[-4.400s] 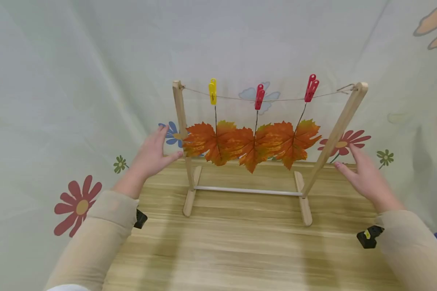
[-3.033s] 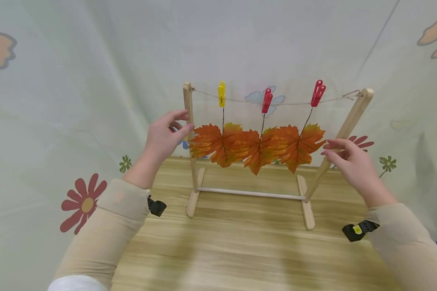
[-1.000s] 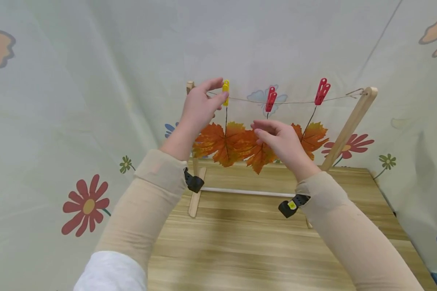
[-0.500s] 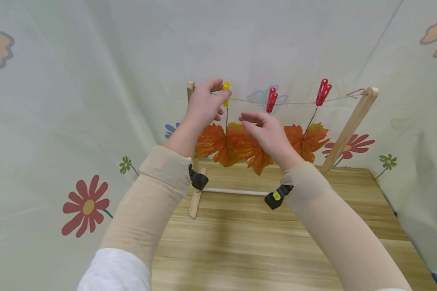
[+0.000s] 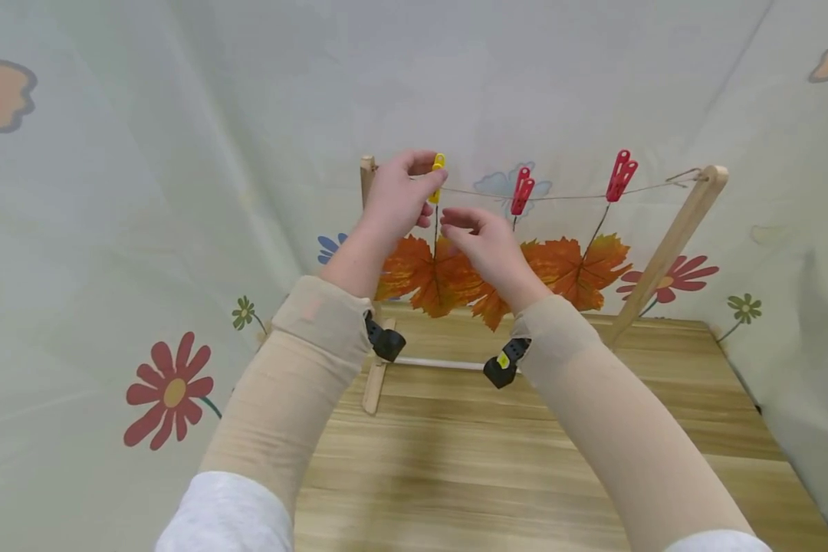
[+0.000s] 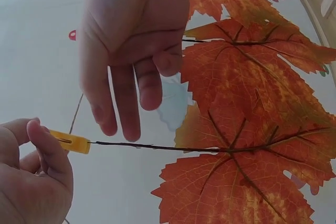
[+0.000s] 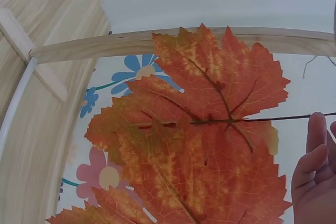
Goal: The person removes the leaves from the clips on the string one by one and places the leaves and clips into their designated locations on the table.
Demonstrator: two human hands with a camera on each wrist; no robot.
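My left hand (image 5: 392, 198) pinches a yellow clothespin (image 6: 77, 144) between thumb and fingers, on the string at the rack's left. From that clothespin hangs the dark stem (image 6: 142, 146) of an orange maple leaf (image 5: 428, 285). My right hand (image 5: 491, 249) is just right of this stem, fingers loosely bent and thumb apart from them; its fingertips come right up to the stem in the left wrist view. Two more leaves hang to the right, the middle leaf (image 5: 488, 307) partly behind my right hand and the right leaf (image 5: 583, 268) in plain sight.
Two red clothespins, the middle red clothespin (image 5: 522, 192) and the right red clothespin (image 5: 622, 176), grip the string (image 5: 573, 198). The wooden rack's right post (image 5: 683, 230) leans outward in view. Below lies a wood-grain table (image 5: 524, 460); behind hangs a flowered sheet (image 5: 248, 92).
Both hands have come inward from beside the rack. My left hand has taken hold of the yellow clothespin, and my right hand has moved left across the leaves to the left stem.
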